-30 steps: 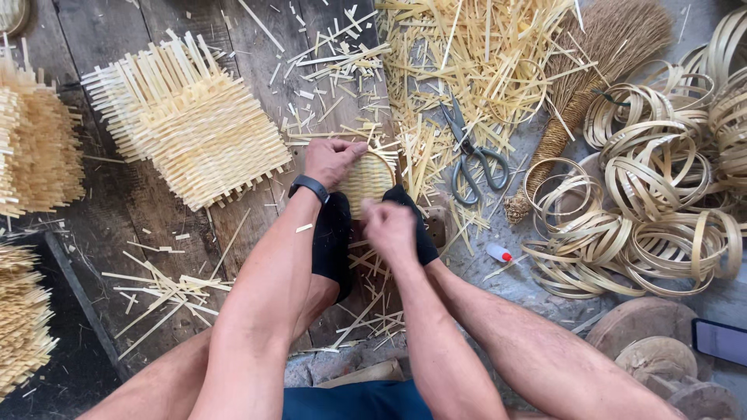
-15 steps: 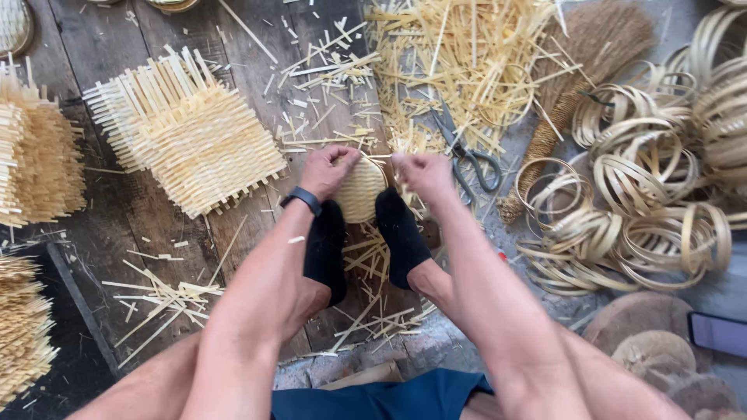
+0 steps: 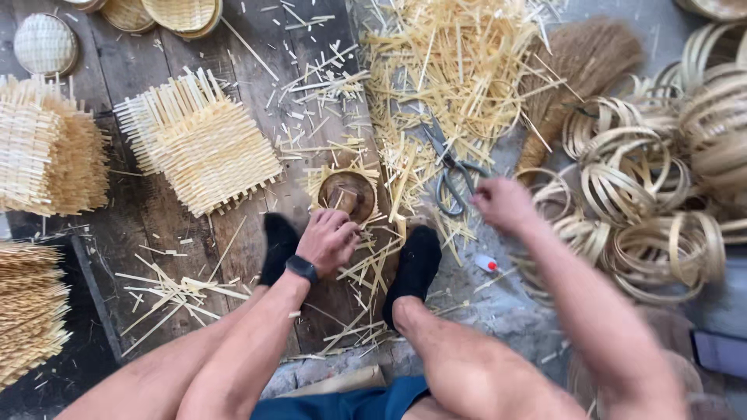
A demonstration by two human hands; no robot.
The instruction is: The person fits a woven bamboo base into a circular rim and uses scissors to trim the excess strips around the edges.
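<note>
My left hand [image 3: 328, 239] clamps the round wooden mould [image 3: 347, 194] on the plank floor [image 3: 257, 85] between my feet, steadying it; my right hand [image 3: 504, 204], fingers loosely apart, hovers beside the scissors [image 3: 450, 173].

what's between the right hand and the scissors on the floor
Nothing visible. The right hand hovers just right of the scissors, which lie partly under loose bamboo strips at the blade end; their handles face the hand uncovered. The left hand rests on the small round mould.
</note>
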